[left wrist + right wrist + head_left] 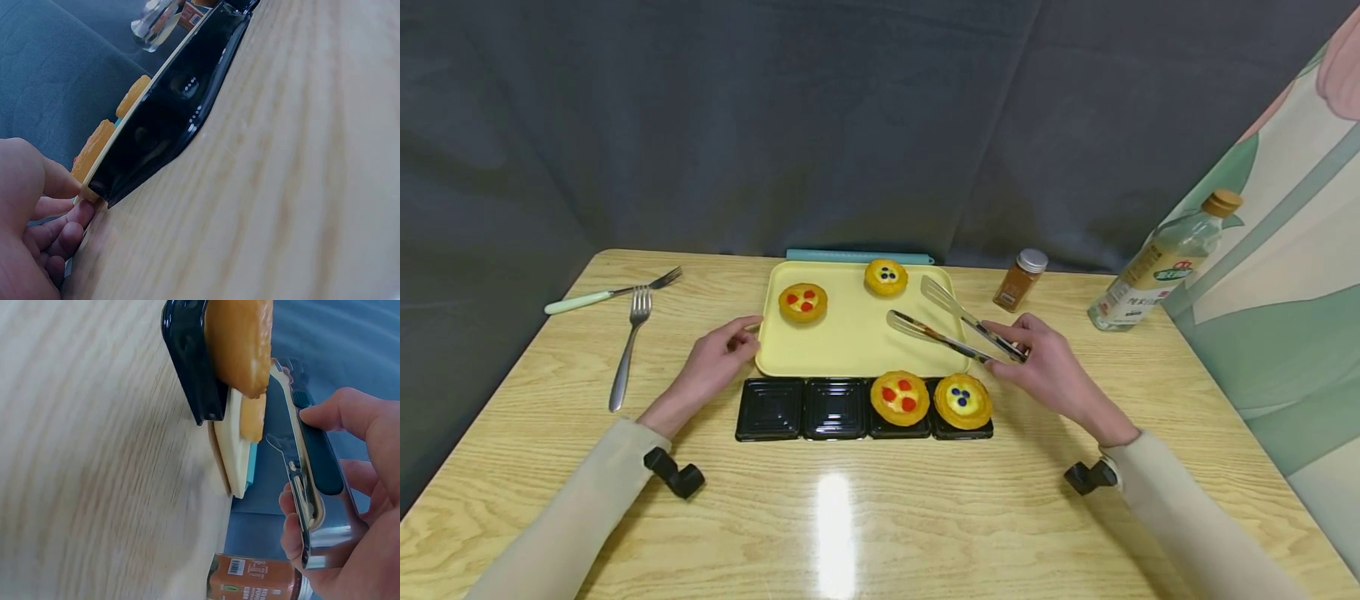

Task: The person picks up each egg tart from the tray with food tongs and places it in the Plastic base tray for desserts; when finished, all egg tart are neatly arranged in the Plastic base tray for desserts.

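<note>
My right hand (1043,358) grips a pair of metal tongs (319,450) with dark handle pads. The tong arms stand apart over the right side of a pale yellow tray (842,346), nothing between them. At the tray's left edge my left hand (721,354) pinches the rim, fingertips at the corner in the left wrist view. On the tray lie a red-topped tart (802,302) and a blueberry tart (886,277). In front, a black compartment tray (771,408) has another red-topped tart (899,398) in its third compartment and a blueberry tart (962,401) in its rightmost; the two left compartments are bare.
Two forks lie on the left: a green-handled fork (580,302) and a metal fork (622,371). A spice jar (1020,281) and a tall bottle (1157,267) stand at the back right. Behind the tray runs a teal strip (859,257), with a dark curtain (775,125) beyond.
</note>
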Demonstrator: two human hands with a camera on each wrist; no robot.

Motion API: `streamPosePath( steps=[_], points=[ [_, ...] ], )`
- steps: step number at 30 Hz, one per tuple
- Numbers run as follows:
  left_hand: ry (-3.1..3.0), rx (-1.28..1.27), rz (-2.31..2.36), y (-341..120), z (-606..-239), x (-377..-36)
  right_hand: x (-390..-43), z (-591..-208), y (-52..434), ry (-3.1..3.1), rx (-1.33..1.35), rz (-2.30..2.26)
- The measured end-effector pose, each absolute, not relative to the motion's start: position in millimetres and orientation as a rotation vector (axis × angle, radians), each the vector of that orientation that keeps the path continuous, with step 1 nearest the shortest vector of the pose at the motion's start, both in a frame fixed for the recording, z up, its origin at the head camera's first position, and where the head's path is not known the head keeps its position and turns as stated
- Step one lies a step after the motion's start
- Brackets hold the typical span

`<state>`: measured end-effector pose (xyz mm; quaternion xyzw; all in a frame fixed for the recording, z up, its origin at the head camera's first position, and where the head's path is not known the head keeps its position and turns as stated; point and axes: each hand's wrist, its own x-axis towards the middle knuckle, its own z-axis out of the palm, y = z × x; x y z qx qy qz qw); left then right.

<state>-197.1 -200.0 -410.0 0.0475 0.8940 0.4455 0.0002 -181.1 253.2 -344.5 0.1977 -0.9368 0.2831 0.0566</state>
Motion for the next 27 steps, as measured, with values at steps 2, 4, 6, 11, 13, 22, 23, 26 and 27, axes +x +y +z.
streamPosePath(
  steps=[2,4,6,11,13,22,23,26,27],
  points=[
    [2.810,0.151,1.397,-200.0,-410.1,-197.2,-185.6,-345.8,252.3,-2.855,0.596,0.857],
    [2.813,0.154,1.395,-200.0,-410.2,-197.3,-190.3,-347.4,251.1,-2.864,0.600,0.857],
    [2.815,0.155,1.396,-200.1,-410.1,-197.3,-195.0,-349.2,249.7,-2.865,0.609,0.854],
    [2.812,0.151,1.396,-200.4,-409.6,-197.4,-205.3,-352.5,246.1,-2.881,0.614,0.878],
    [2.809,0.151,1.398,-200.5,-409.6,-197.5,-208.5,-353.6,245.1,-2.896,0.605,0.897],
    [2.815,0.162,1.402,-200.4,-410.2,-198.0,-219.1,-357.5,239.6,-2.942,0.576,0.913],
    [2.814,0.161,1.402,-200.4,-410.3,-198.0,-219.9,-357.6,238.9,-2.946,0.575,0.912],
    [2.811,0.160,1.401,-200.3,-410.3,-197.7,-222.2,-357.8,237.2,-2.948,0.576,0.914],
    [2.810,0.159,1.400,-200.3,-410.2,-197.6,-223.2,-358.0,236.8,-2.947,0.579,0.916]
  ],
)
